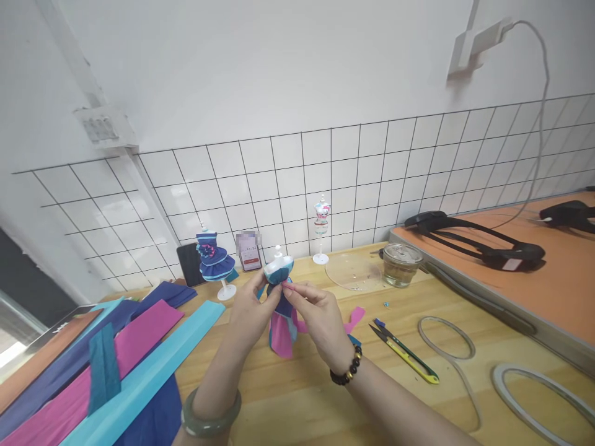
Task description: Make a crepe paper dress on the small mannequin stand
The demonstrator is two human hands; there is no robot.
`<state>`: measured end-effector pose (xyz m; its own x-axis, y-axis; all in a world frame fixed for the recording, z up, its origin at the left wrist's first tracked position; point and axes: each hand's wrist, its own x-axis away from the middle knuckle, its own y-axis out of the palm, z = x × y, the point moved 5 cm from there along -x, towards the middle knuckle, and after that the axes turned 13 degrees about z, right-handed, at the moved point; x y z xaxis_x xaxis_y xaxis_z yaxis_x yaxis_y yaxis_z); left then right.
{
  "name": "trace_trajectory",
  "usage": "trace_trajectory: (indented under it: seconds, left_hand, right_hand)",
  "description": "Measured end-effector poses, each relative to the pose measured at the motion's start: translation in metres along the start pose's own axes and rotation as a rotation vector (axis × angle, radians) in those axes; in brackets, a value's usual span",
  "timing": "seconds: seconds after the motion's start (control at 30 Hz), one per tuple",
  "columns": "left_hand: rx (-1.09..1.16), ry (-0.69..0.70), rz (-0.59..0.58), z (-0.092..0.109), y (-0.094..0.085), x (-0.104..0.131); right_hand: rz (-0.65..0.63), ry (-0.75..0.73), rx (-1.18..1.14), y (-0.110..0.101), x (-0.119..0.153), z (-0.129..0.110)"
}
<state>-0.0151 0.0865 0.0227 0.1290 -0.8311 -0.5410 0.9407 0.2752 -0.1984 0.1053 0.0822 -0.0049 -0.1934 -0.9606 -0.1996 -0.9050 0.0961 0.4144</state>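
A small white mannequin (pixel 277 267) stands between my hands, dressed in teal and dark blue crepe paper with a pink panel (pixel 280 337) hanging below. My left hand (pixel 251 306) is closed around its left side, thumb pressed at the waist. At the front of the waist, my right hand (pixel 318 316) pinches a small bit of pink paper (pixel 289 285) between thumb and finger. A loose pink strip (pixel 356 320) sticks out behind my right hand. The mannequin's lower part and stand are mostly hidden.
Another mannequin in a blue ruffled dress (pixel 216 263) stands left, a third mannequin (pixel 321 226) at the back. Folded crepe paper (pixel 153 359) covers the left. Thread snips (pixel 404 353), a glass jar (pixel 402 265), a cable (pixel 469 371) and an orange-topped case (pixel 502 297) lie right.
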Motion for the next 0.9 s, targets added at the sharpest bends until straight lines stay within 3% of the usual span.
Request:
trace_trajectory:
  seconds: [0.57, 0.9]
  left_hand:
    - [0.005, -0.014, -0.103, 0.010, 0.001, 0.002]
    - [0.035, -0.020, -0.093, 0.005, -0.001, 0.001]
  right_hand:
    - [-0.012, -0.079, 0.082, -0.002, -0.003, 0.003]
    - [-0.038, -0.401, 0.286, -0.002, 0.004, -0.009]
